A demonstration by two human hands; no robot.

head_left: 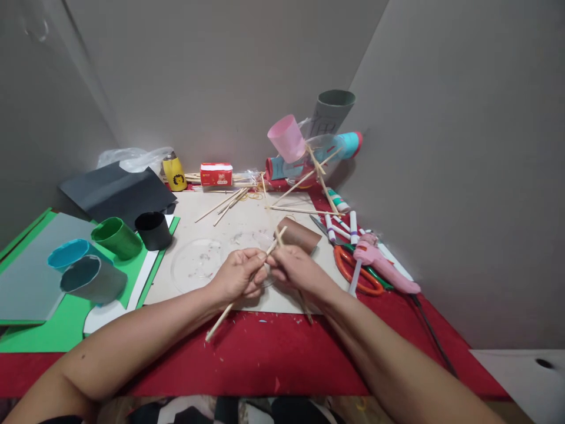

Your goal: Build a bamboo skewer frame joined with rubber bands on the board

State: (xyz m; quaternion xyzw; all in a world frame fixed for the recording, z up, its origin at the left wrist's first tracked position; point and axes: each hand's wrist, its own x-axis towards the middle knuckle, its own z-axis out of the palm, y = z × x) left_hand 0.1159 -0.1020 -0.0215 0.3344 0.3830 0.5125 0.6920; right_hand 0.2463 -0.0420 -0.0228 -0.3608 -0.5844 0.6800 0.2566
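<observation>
Near the front of the pale board (176, 277), my left hand (239, 274) is closed around a wooden chopstick (219, 323) that slants from lower left to upper right. My right hand (302, 272) grips a second chopstick (305, 307), which leans the other way. Both fingertips meet, and the two sticks come close together or cross just above them; whether anything binds them there is hidden by the fingers. Right behind my right hand lies a brown paper tube (299, 235). A clear round plastic piece (196, 265) rests flat to the left of my hands.
A stick frame (304, 176) bearing a pink paper cup (286, 139) stands at the back. To the right are orange-handled scissors (342, 265), a pink glue gun (384, 265) with its cord, and markers (353, 227). Paper tubes (117, 238) stand on coloured sheets at left; loose sticks (229, 203) lie behind.
</observation>
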